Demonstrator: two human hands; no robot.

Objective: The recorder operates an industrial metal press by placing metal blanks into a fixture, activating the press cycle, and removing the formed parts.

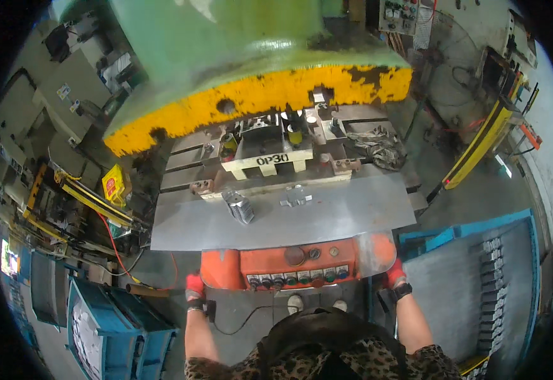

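Your left hand (195, 285) and right hand (396, 273) touch opposite ends of the orange control box (263, 259); whether their fingers grip, I cannot tell. Stacked parts (493, 285) look done; two metal pieces (238, 207) (296, 196) on the steel plate (191, 221) seem left.

Two parts (238, 208) (brackets, perhaps) lie on the plate (346, 215), behind the control box (298, 253) and before the die (267, 158).
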